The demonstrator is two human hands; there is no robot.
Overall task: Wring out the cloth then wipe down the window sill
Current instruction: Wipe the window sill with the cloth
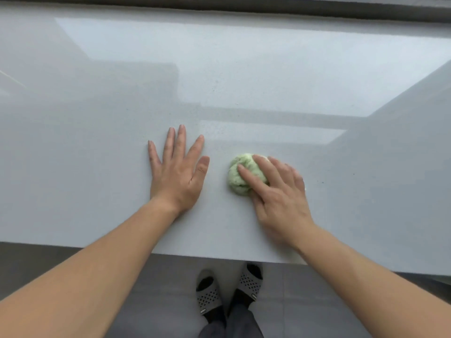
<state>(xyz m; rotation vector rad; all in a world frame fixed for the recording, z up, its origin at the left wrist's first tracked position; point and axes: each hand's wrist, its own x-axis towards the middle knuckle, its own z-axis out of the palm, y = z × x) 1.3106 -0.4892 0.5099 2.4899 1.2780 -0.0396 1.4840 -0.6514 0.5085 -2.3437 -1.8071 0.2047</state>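
A light green cloth (238, 175), bunched into a ball, lies on the wide pale grey window sill (97, 142). My right hand (278, 193) rests on top of the cloth with fingers pressed over it, covering its right part. My left hand (177, 170) lies flat on the sill with fingers spread, a short way left of the cloth and not touching it.
The dark window frame (244, 6) runs along the sill's far edge. The sill's front edge (219, 259) is just below my wrists. Beneath it are a grey tiled floor (146, 301) and my feet in grey slippers (227, 291).
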